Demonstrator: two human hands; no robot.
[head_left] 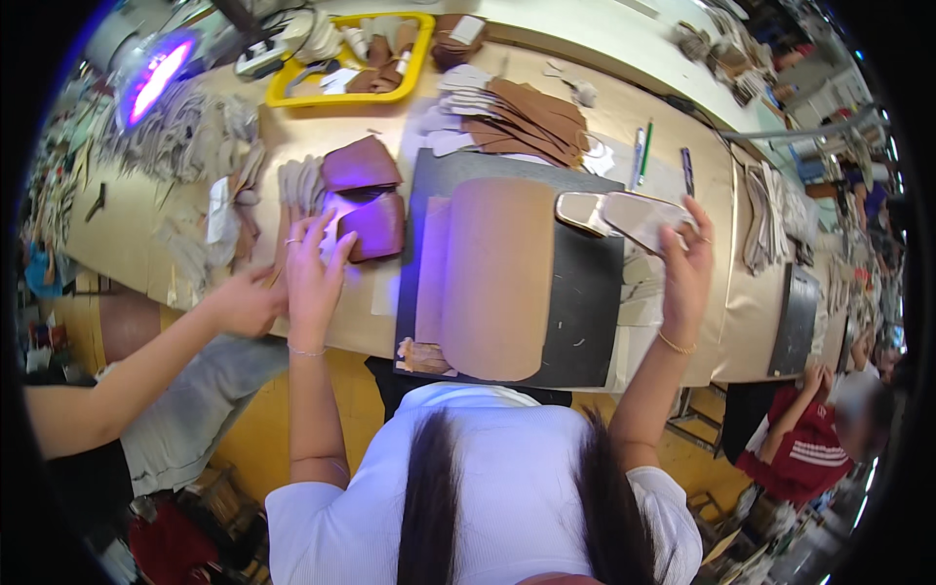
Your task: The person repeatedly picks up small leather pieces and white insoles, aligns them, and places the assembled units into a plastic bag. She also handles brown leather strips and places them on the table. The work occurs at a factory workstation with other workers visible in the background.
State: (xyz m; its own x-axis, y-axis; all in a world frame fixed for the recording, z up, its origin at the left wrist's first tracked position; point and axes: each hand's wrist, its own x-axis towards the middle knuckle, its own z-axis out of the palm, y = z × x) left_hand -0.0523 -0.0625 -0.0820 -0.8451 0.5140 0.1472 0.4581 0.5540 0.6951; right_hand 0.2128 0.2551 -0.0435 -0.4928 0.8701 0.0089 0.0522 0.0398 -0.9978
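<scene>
My left hand (317,263) has its fingers apart, touching the near edge of a stack of brown leather pieces (375,227) that looks purple under the lamp. A second similar brown leather stack (361,164) lies just beyond it. My right hand (690,255) pinches the right end of a pale, rounded flat piece with a dark edge (639,216). Another pale rounded piece (581,209) lies to its left, on the black board (585,302). In front of me on that board stands a wide tan block with a curved top (499,283).
A co-worker's hand (244,300) reaches in close to my left wrist. Tan and grey cut pieces (531,117) lie fanned beyond the board, near a yellow tray (421,58). A glowing lamp (156,83) hangs at left. A green pencil (647,146) and pens lie at right.
</scene>
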